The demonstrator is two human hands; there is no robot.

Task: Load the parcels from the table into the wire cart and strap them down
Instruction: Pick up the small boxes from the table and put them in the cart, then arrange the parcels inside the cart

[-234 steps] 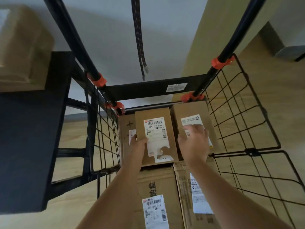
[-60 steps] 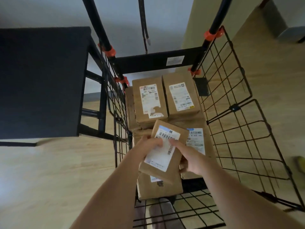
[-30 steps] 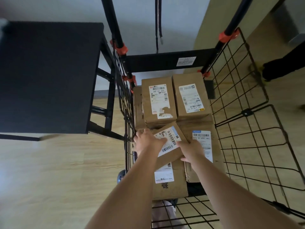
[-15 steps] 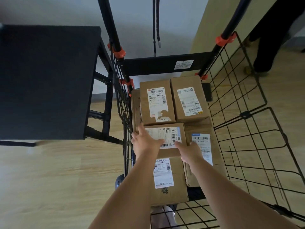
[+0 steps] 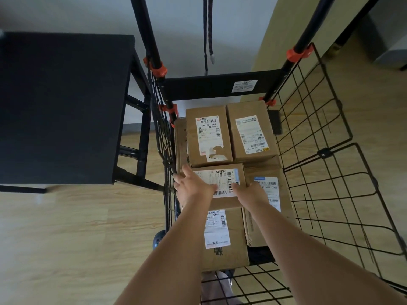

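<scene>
pale wood floor (image 5: 66,238) | grey wall (image 5: 180,23) | grey unit (image 5: 389,40) (blurred) top right

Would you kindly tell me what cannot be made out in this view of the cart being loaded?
Head view:
- Lower parcels: mostly covered by the upper boxes; count unclear.
- Strap: upper end cut off by the top edge.
- Table: left part lies beyond the frame edge.
- Right hand: fingers hidden behind the parcel it touches; grip unclear.
</scene>
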